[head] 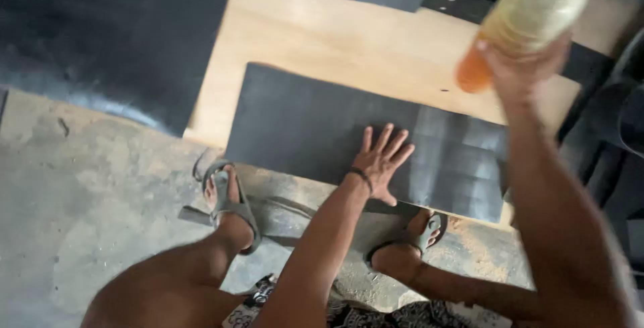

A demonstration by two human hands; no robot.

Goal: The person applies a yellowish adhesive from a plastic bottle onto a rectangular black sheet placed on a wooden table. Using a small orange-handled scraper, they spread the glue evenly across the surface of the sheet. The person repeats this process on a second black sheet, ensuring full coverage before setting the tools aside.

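A wooden board (pixel 315 39) lies on the concrete floor (pixel 87 187), and a dark grey sheet (pixel 302 127) lies flat across its near edge. My left hand (pixel 380 162) rests open on the sheet, fingers spread, pressing it down. My right hand (pixel 520 73) grips a plastic bottle (pixel 530 16) of yellowish liquid, raised and tilted above the sheet's right end; I judge nothing poured yet.

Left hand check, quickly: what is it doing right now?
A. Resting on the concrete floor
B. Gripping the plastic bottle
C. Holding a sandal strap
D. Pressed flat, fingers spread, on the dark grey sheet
D: the left hand lies palm down with fingers spread on the dark grey sheet that rests on the wooden board, while the right hand is the one gripping the plastic bottle of yellowish liquid.
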